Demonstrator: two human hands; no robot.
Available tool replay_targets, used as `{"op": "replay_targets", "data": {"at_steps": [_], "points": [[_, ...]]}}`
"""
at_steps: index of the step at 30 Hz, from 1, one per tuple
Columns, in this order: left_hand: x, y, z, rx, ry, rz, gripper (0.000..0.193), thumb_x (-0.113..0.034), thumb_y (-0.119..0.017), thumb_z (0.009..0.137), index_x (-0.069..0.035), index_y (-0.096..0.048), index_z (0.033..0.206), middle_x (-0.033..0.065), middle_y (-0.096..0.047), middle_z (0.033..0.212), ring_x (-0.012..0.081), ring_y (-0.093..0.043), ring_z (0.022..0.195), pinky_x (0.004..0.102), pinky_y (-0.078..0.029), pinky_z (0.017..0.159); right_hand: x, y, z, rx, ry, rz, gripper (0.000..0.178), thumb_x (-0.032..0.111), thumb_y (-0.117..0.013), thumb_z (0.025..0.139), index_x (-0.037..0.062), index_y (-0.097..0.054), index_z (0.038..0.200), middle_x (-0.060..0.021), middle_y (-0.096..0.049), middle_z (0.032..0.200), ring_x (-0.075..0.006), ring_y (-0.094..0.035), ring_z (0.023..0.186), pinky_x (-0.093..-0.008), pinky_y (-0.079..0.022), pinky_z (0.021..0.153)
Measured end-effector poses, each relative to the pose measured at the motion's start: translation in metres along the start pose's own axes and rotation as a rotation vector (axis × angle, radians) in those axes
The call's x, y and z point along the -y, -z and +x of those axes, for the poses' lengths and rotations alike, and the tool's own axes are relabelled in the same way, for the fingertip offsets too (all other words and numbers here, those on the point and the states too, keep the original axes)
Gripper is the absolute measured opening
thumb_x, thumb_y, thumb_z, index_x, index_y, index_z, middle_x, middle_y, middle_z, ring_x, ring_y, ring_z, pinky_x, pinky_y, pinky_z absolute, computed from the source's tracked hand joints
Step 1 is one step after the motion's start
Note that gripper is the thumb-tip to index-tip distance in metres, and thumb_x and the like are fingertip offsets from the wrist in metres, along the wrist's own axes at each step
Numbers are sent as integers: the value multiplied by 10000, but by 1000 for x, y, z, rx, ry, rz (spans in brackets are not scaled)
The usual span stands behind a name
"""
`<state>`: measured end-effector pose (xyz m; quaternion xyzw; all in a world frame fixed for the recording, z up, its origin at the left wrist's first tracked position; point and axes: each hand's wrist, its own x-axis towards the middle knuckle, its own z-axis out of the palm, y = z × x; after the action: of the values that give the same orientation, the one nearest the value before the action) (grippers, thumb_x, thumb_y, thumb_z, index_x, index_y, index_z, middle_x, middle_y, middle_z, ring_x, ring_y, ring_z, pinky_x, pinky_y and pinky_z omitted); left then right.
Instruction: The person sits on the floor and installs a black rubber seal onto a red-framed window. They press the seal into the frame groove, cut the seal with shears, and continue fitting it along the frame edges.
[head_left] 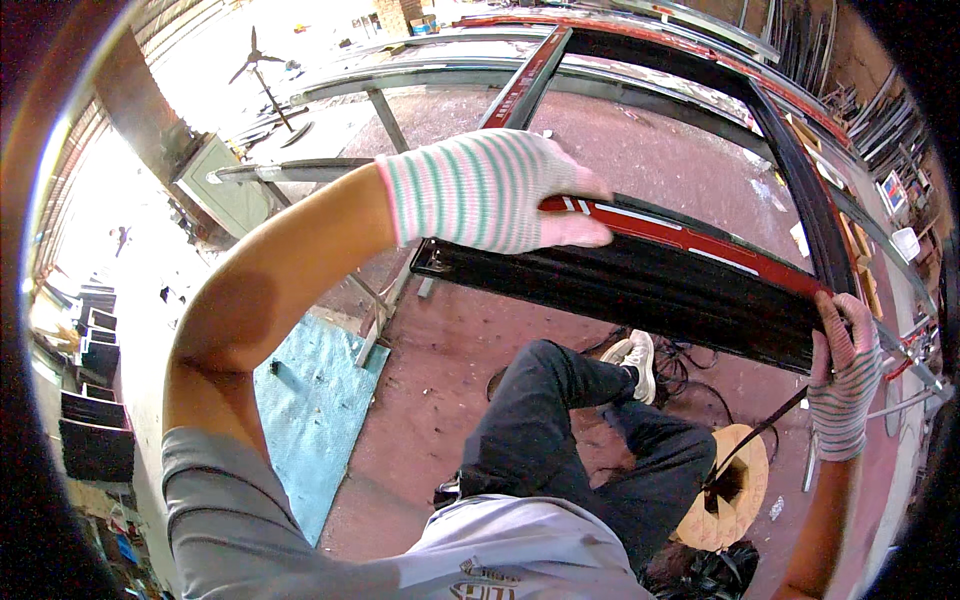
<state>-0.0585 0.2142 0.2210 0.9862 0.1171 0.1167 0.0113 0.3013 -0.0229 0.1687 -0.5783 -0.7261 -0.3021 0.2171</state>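
Note:
A black metal frame (640,295) with a red film along its top face lies raised in front of me. My left hand (490,190), in a white glove with green and pink stripes, grips the near bar by its left end, thumb on the near side and fingers over the top. At the bar's right corner is my right hand (845,375), also gloved, its fingertips against the frame. A thin black strip (760,435) runs from this closed hand down to a cardboard-sided roll (745,505) on the floor. The right palm is hidden.
Metal support rails (385,120) stand under and beyond the frame. A light blue mat (315,420) lies on the reddish floor at left. Black cables (690,370) lie near my shoes. A standing fan (262,75) is at far left, and long profiles (880,120) are stacked at far right.

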Motion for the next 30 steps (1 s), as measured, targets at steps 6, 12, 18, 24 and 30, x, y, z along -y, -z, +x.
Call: {"op": "replay_targets", "data": {"at_steps": [6, 12, 18, 24, 30], "points": [[-32, -8, 33, 23, 49, -42, 440, -474, -570, 955, -89, -679, 1137, 220, -692, 847, 421, -672, 850, 495, -531, 788, 5, -1, 5, 33, -10, 8, 419, -56, -591, 853, 22, -642, 1261, -161, -583, 1140, -319, -599, 1055, -389, -478, 949], [-80, -18, 56, -25, 157, 44, 498, -480, -504, 969, -27, -712, 970, 186, -718, 810, 383, -707, 807, 477, -562, 717, 0, -1, -1, 44, -15, -16, 442, -29, -576, 888, 53, -600, 1323, -171, -564, 1175, -348, -585, 1058, -423, -476, 935], [-118, -54, 91, -252, 192, -38, 434, -442, -560, 951, -42, -728, 961, 143, -703, 884, 328, -701, 804, 435, -527, 698, -3, -1, -4, 68, 28, -68, 403, 60, -584, 917, 70, -601, 1320, -183, -577, 1188, -367, -585, 1048, -463, -484, 912], [-106, -52, 84, -255, 172, -174, 445, -464, -590, 931, -45, -739, 910, 161, -707, 830, 350, -706, 788, 435, -543, 702, 3, 5, 2, 136, -13, -64, 422, 59, -596, 899, 78, -599, 1321, -178, -591, 1151, -363, -591, 1039, -461, -489, 893], [-61, -35, 50, -138, 121, -63, 504, -531, -514, 954, -79, -698, 1079, 169, -707, 878, 379, -698, 848, 471, -558, 728, 2, 10, -1, 158, -61, -120, 461, 14, -624, 851, 93, -615, 1305, -163, -598, 1168, -355, -600, 1038, -445, -497, 906]]}}
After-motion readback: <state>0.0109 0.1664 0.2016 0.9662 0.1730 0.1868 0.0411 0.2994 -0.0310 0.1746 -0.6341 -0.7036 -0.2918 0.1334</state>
